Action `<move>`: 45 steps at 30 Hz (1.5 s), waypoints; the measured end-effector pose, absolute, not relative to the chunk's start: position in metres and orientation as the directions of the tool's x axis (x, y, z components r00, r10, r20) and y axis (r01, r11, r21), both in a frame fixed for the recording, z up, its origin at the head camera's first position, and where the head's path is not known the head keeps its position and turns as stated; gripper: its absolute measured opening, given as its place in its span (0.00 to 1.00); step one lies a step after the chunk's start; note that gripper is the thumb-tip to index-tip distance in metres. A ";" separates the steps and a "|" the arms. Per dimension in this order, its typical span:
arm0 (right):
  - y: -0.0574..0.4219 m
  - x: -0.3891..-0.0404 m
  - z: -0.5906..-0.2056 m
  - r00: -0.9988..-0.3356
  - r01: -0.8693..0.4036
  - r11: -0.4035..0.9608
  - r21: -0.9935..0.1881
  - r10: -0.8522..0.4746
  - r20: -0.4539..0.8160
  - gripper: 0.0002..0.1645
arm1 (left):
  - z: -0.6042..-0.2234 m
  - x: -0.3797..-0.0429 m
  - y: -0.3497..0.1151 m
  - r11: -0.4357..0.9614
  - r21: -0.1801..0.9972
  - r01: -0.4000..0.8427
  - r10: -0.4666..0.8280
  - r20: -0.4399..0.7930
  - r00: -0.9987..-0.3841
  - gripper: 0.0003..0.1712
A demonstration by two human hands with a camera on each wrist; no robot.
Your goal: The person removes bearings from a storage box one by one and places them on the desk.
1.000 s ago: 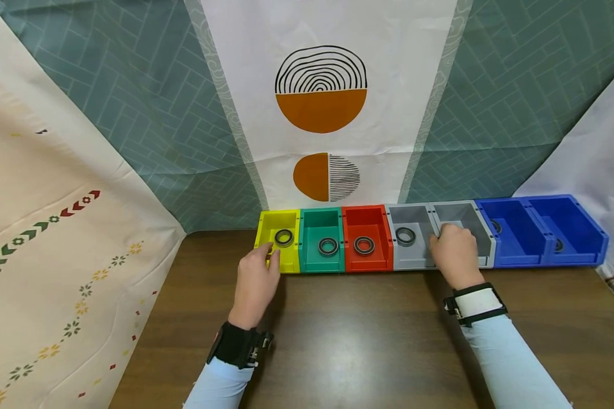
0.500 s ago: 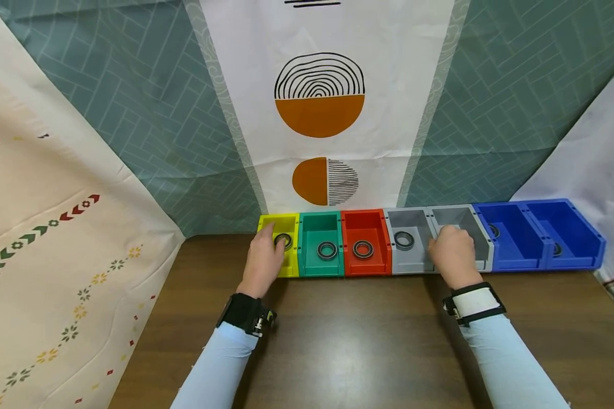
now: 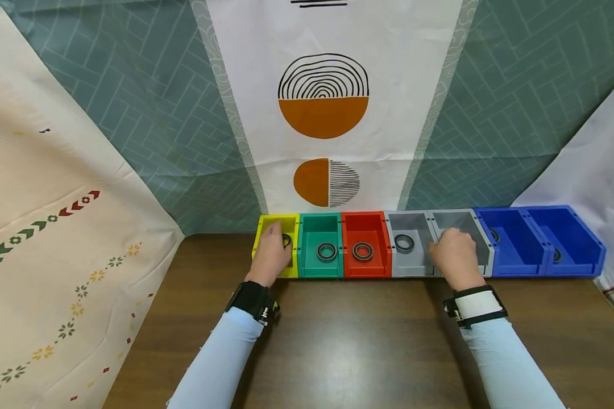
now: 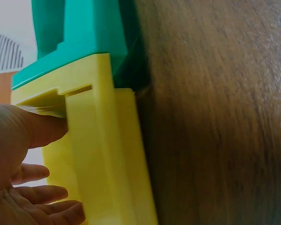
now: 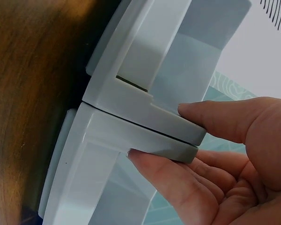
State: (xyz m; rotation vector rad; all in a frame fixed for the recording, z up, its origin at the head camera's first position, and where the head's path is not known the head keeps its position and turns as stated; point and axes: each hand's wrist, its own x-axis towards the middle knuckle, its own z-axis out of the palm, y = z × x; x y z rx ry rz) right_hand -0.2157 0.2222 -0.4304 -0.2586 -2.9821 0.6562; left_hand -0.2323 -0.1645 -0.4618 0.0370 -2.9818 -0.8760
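My left hand (image 3: 271,255) reaches over the front of the yellow bin (image 3: 290,271) at the left end of the row. Its thumb (image 4: 44,129) dips behind the front lip, and the other fingers are apart and lightly bent, with nothing visible between them and the thumb. Beside the hand lies a ring bearing (image 3: 286,240), partly hidden by it. My right hand (image 3: 456,258) pinches the adjoining walls of the left grey bin (image 3: 414,265) and right grey bin (image 5: 145,136). The thumb is on the left bin's side, the fingers on the right bin's side.
Green (image 3: 321,227) and red (image 3: 365,227) bins stand between the hands, each with a bearing. Another bearing (image 3: 404,243) lies in the left grey bin. Two blue bins (image 3: 573,270) with bearings end the row. A wooden table (image 3: 337,335) extends in front; patterned cloth hangs behind.
My left hand has moved forward and slightly right, from the front corner of the yellow bin to over it, covering part of its bearing. The right hand keeps its pinch.
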 end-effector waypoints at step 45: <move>0.223 -0.212 -0.431 -0.984 0.163 0.895 -0.416 0.180 0.001 0.22 | -0.440 -0.185 -0.168 0.886 0.463 -0.007 -0.048 0.076 -0.996 0.28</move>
